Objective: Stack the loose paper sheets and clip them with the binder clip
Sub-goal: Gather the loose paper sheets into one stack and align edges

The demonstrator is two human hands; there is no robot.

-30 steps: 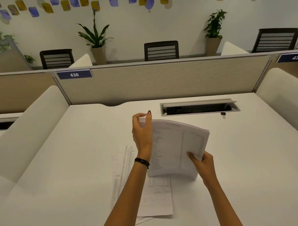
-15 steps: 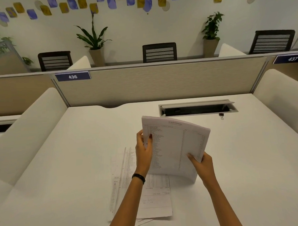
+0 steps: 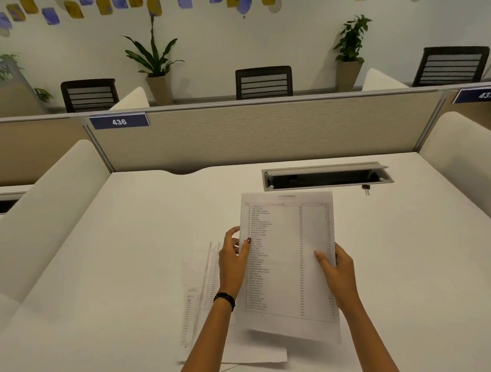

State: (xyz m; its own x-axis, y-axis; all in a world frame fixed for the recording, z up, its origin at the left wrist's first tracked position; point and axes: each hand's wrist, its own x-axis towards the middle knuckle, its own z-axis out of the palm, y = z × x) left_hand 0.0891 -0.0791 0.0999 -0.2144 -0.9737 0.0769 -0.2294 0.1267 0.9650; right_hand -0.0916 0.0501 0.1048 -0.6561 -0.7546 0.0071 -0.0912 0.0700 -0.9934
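Note:
I hold a printed sheet of paper (image 3: 289, 257) flat above the white desk (image 3: 116, 276), its text side up. My left hand (image 3: 234, 259) pinches its left edge, thumb on top. My right hand (image 3: 336, 269) grips its right edge. Under the held sheet, several more printed sheets (image 3: 204, 294) lie loosely spread on the desk, partly hidden by my left arm. A small black binder clip (image 3: 366, 188) rests far off at the back right, just in front of the cable slot.
An open grey cable slot (image 3: 327, 176) is set into the desk at the back. A beige partition (image 3: 264, 131) closes the rear. Padded white side dividers (image 3: 43, 211) flank the desk on the left and the right.
The held sheet has come down from a curled, raised pose to lie flat and lower, nearer the sheets on the desk. My left hand slid from its top corner down to its left edge.

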